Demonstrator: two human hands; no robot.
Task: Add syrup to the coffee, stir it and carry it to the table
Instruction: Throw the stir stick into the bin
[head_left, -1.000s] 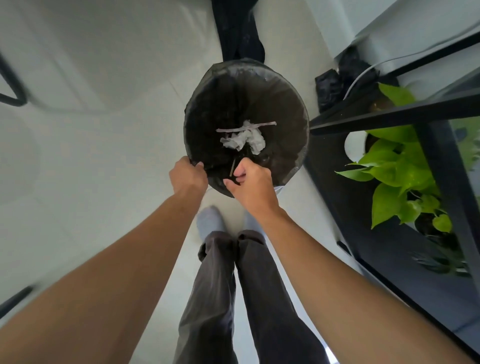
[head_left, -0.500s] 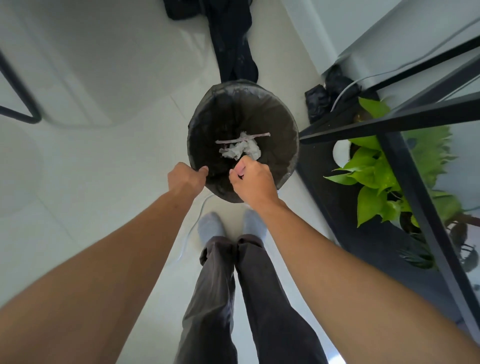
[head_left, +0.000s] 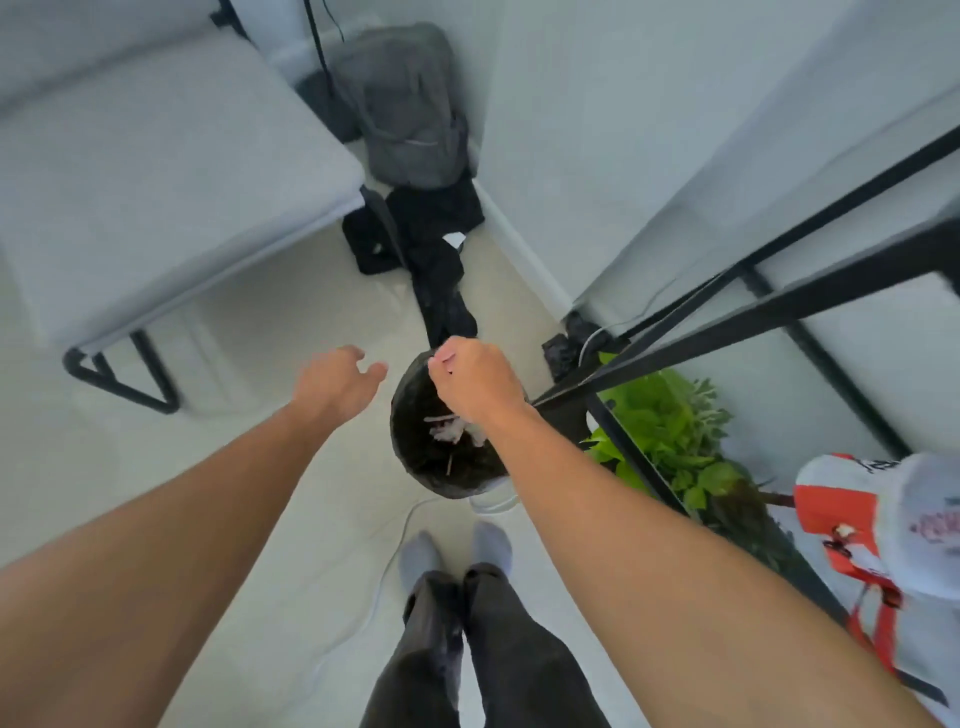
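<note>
Above bin (head_left: 415, 415): R hand (head_left: 475, 382) fisted, L hand (head_left: 332, 382) relaxed beside it.

Left hand (head_left: 332, 382) hangs with fingers relaxed, left of the round black-lined waste bin (head_left: 447, 467). Right hand (head_left: 475, 382) is curled into a fist above the bin's far rim. White crumpled paper (head_left: 449, 431) lies inside. Leafy green plant (head_left: 670, 436) sits right of bin.
</note>
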